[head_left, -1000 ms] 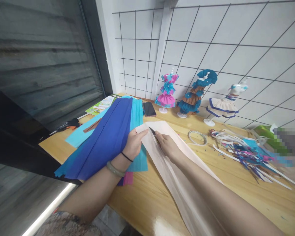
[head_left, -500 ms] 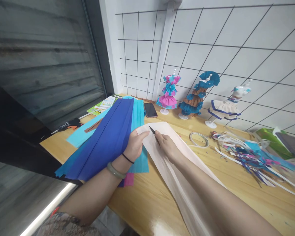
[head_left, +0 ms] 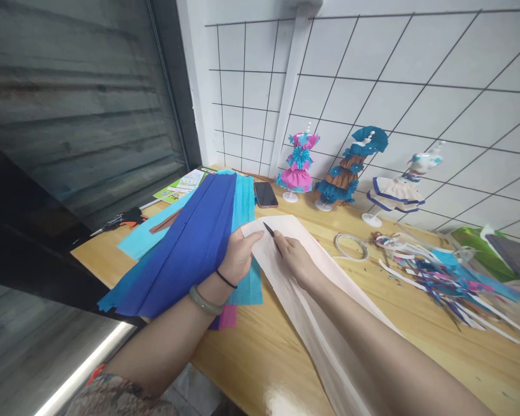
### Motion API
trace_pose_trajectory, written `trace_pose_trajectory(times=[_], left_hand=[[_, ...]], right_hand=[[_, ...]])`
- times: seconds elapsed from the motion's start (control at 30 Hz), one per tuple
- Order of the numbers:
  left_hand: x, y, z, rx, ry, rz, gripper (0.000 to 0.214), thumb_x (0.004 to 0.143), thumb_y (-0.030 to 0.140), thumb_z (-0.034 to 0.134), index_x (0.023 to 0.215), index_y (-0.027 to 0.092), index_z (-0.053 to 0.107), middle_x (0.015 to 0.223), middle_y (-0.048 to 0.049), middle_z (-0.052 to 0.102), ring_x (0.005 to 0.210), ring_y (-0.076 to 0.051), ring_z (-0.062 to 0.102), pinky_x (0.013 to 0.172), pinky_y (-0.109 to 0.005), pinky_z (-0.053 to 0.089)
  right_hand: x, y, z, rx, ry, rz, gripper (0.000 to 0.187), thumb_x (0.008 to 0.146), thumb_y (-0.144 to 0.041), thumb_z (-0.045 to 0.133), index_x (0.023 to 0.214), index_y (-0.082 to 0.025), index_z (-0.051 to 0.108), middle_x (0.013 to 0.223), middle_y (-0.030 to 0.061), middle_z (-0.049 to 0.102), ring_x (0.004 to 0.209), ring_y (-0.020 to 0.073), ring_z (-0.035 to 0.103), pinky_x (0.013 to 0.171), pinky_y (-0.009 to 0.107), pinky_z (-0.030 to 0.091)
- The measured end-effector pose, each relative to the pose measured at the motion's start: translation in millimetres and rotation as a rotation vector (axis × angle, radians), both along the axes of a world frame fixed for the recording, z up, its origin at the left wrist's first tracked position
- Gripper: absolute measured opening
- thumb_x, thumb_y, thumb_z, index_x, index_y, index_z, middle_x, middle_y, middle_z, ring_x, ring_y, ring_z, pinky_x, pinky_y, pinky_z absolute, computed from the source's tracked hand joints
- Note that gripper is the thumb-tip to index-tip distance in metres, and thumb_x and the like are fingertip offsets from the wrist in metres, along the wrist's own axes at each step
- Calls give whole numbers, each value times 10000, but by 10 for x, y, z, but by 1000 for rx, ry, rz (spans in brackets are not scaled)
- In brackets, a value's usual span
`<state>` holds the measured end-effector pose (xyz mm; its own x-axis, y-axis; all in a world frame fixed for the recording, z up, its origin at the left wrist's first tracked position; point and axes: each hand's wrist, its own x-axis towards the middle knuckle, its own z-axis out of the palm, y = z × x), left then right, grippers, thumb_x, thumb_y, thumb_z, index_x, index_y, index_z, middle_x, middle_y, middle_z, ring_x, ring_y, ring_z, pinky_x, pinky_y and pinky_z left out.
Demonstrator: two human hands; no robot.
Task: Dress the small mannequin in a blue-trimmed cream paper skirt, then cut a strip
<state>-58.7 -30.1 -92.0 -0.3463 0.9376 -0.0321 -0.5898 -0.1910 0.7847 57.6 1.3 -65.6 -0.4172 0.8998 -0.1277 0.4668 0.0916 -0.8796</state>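
A long sheet of white crepe paper (head_left: 312,300) lies along the wooden table (head_left: 416,312). My left hand (head_left: 239,257) pinches its far left edge, thumb on top. My right hand (head_left: 295,259) is closed on dark scissors (head_left: 271,235), whose tip points away over the far end of the sheet. Blue and turquoise crepe sheets (head_left: 190,242) lie under and left of my left hand, with a pink sheet peeking out below.
A phone (head_left: 266,194) lies behind the sheets. Three paper-dressed doll stands (head_left: 345,164) line the wire-grid wall. A tape ring (head_left: 350,245) and a heap of paper scraps (head_left: 442,274) sit at right. A glue gun (head_left: 121,219) and a booklet lie at far left.
The view has shifted slightly; both hands have stayed on the white sheet with the scissors in nearly the same place.
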Motion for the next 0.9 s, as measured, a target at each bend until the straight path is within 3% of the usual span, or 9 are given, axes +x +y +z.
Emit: trace_pose_trajectory(times=[0.3, 0.5, 0.9], left_hand=[[1, -10, 13, 7, -4, -13, 360, 574, 181, 736, 918, 94, 677, 890, -113, 726, 864, -267, 671, 831, -388, 480], [-2, -10, 7, 12, -5, -17, 356, 578, 186, 737, 918, 100, 681, 894, -110, 727, 890, -272, 668, 850, -395, 477], [-2, -13, 14, 16, 5, -32, 342, 586, 169, 721, 917, 100, 675, 890, -102, 727, 849, -247, 671, 819, -364, 478]], right_hand=[[-18, 6, 17, 22, 29, 0, 470, 799, -603, 329, 598, -192, 439, 582, 0, 464, 604, 155, 419, 584, 267, 317], [-28, 23, 16, 15, 28, 10, 510, 806, -605, 322, 657, -162, 527, 684, 42, 561, 679, 179, 487, 639, 272, 359], [-19, 15, 16, 11, -2, 13, 515, 813, -587, 329, 657, -151, 553, 685, 66, 596, 681, 195, 527, 612, 272, 375]])
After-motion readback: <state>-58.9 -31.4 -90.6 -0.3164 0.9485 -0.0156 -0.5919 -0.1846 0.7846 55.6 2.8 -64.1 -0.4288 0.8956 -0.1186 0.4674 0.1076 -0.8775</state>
